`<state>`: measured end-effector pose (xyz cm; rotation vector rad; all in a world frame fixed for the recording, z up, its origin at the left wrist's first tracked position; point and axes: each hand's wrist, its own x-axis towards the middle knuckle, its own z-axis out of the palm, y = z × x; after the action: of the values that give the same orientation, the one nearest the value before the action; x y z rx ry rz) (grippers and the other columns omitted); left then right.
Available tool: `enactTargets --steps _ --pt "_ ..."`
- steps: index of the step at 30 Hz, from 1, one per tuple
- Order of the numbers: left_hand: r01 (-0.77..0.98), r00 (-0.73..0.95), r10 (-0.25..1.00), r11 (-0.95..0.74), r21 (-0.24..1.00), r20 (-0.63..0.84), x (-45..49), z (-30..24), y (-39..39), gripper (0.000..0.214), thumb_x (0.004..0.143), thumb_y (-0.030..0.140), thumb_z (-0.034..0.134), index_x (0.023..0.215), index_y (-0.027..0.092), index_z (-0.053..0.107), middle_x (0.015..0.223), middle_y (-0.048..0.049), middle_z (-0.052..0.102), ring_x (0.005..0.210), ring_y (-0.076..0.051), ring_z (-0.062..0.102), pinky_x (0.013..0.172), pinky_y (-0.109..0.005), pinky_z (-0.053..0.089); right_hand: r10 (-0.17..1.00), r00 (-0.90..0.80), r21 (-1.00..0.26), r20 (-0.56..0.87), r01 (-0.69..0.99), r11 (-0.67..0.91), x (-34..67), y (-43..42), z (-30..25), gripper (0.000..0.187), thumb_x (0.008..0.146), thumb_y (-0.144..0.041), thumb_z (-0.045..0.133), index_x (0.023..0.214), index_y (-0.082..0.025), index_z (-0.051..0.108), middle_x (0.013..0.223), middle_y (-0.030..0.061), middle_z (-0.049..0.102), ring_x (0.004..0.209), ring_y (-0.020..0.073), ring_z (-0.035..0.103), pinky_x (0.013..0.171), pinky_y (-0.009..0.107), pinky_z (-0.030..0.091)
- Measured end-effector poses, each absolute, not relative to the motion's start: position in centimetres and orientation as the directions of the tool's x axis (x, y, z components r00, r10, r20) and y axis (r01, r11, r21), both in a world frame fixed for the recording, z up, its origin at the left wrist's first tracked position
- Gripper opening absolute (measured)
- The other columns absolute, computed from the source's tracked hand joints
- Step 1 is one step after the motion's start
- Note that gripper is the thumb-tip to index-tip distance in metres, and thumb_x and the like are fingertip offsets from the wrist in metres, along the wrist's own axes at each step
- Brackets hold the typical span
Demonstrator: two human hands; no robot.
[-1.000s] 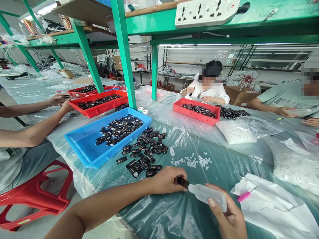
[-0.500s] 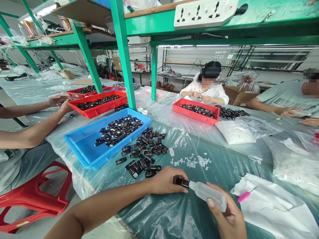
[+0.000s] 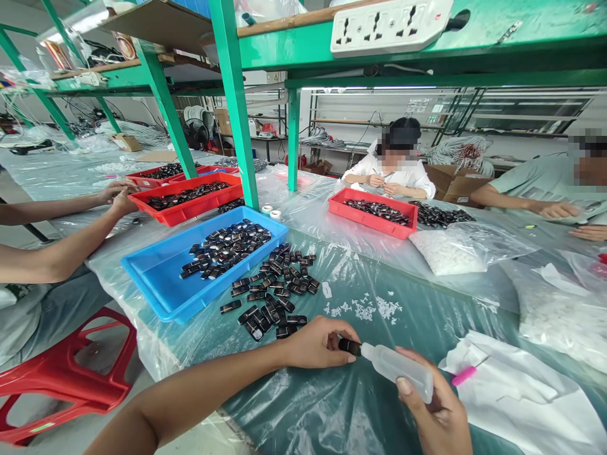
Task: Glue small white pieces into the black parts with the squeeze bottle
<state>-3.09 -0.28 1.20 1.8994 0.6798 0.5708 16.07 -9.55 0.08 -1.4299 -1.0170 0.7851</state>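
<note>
My left hand (image 3: 327,342) pinches a small black rectangular piece (image 3: 349,346) between thumb and fingers, just over the plastic-covered table. My right hand (image 3: 439,404) is closed round a translucent white squeeze bottle (image 3: 398,371), tilted so its nozzle meets the end of the black piece. Whether anything comes out of the nozzle cannot be seen. Beyond my left hand lies a loose heap of similar black pieces (image 3: 275,291). Small white plastic bits (image 3: 365,308) are scattered on the table past the bottle.
A blue tray (image 3: 156,265) of black pieces stands left, with a red tray (image 3: 184,196) behind it. Another red tray (image 3: 374,218) and a bag of white parts (image 3: 448,249) sit farther back. White cloth (image 3: 521,392) with a pink-handled tool (image 3: 463,375) lies right. Co-workers sit around the table.
The bottle and the black piece have shifted very slightly to the right. At the far right, a co-worker's hands have moved a little.
</note>
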Motion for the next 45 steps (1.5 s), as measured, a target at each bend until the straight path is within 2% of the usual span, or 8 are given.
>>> enactTargets --steps 5,10,13,16,21,34,41,45 --pt "0.255 0.724 0.682 -0.397 0.882 0.098 -3.06 1.05 -0.35 0.025 0.077 0.026 0.064 0.099 0.014 0.059 0.084 -0.0054 0.067 0.057 -0.009 0.055 0.053 -0.019 0.043 0.927 0.36 -0.99 0.104 0.129 0.061 15.92 -9.74 -0.01 0.038 0.068 -0.048 0.068 0.095 -0.021 0.067 0.098 0.0062 0.068 0.085 0.0206 0.064 0.066 0.02 0.05" --pt "0.223 0.776 0.62 -0.443 0.868 0.117 -3.14 1.3 -0.29 0.035 0.084 0.026 0.056 0.118 0.018 0.058 0.101 -0.0098 0.067 0.077 -0.016 0.065 0.064 -0.023 0.05 0.92 0.378 -0.99 0.106 0.129 0.061 15.96 -9.85 0.02 0.039 0.068 -0.047 0.068 0.097 -0.02 0.066 0.101 0.007 0.066 0.089 0.0218 0.063 0.07 0.022 0.051" --pt "0.203 0.795 0.593 -0.454 0.867 0.125 -3.21 1.48 -0.24 0.036 0.089 0.027 0.048 0.123 0.019 0.056 0.101 -0.0096 0.069 0.084 -0.018 0.065 0.067 -0.023 0.051 0.912 0.4 -0.993 0.094 0.108 0.055 15.99 -9.85 0.09 0.038 0.068 -0.047 0.068 0.096 -0.022 0.065 0.102 0.0053 0.066 0.09 0.0203 0.063 0.071 0.02 0.05" --pt "0.238 0.783 0.614 -0.439 0.866 0.096 -3.24 1.43 -0.21 0.037 0.089 0.031 0.048 0.123 0.019 0.058 0.09 -0.0086 0.071 0.076 -0.017 0.067 0.065 -0.023 0.051 0.909 0.404 -0.992 0.102 0.108 0.063 16.05 -9.82 0.06 0.038 0.068 -0.047 0.068 0.096 -0.022 0.065 0.102 0.0051 0.066 0.091 0.0206 0.062 0.073 0.02 0.05" --pt "0.232 0.761 0.64 -0.419 0.878 0.104 -3.15 1.33 -0.22 0.036 0.085 0.032 0.057 0.118 0.02 0.061 0.103 -0.0081 0.069 0.078 -0.018 0.066 0.067 -0.024 0.051 0.906 0.409 -0.989 0.105 0.137 0.052 16.18 -9.77 0.02 0.039 0.068 -0.048 0.068 0.096 -0.021 0.066 0.103 0.0057 0.066 0.093 0.0222 0.062 0.074 0.022 0.05" --pt "0.275 0.716 0.686 -0.446 0.852 0.128 -3.14 1.23 -0.1 0.035 0.077 0.032 0.066 0.11 0.019 0.065 0.096 -0.0073 0.068 0.071 -0.014 0.062 0.061 -0.021 0.049 0.928 0.369 -0.991 -0.051 0.095 -0.092 16.24 -9.73 0.46 0.049 0.071 -0.057 0.061 0.104 -0.02 0.063 0.102 0.0081 0.066 0.083 0.0239 0.063 0.059 0.024 0.051" --pt "0.275 0.713 0.688 -0.454 0.847 0.137 -3.15 1.09 -0.11 0.037 0.076 0.034 0.067 0.11 0.018 0.065 0.095 -0.0077 0.068 0.069 -0.014 0.061 0.061 -0.021 0.048 0.909 0.417 -0.993 0.009 0.113 -0.042 16.1 -9.73 0.22 0.047 0.066 -0.053 0.067 0.101 -0.022 0.064 0.103 0.0053 0.066 0.09 0.0232 0.062 0.068 0.022 0.05" --pt "0.255 0.724 0.672 -0.468 0.846 0.154 -3.15 1.1 -0.11 0.036 0.077 0.032 0.066 0.11 0.017 0.064 0.096 -0.0082 0.068 0.07 -0.014 0.061 0.061 -0.021 0.048 0.906 0.423 -0.994 -0.018 0.087 -0.061 16.03 -9.82 0.27 0.046 0.065 -0.053 0.068 0.099 -0.023 0.065 0.102 0.0042 0.066 0.092 0.0221 0.061 0.069 0.02 0.049"
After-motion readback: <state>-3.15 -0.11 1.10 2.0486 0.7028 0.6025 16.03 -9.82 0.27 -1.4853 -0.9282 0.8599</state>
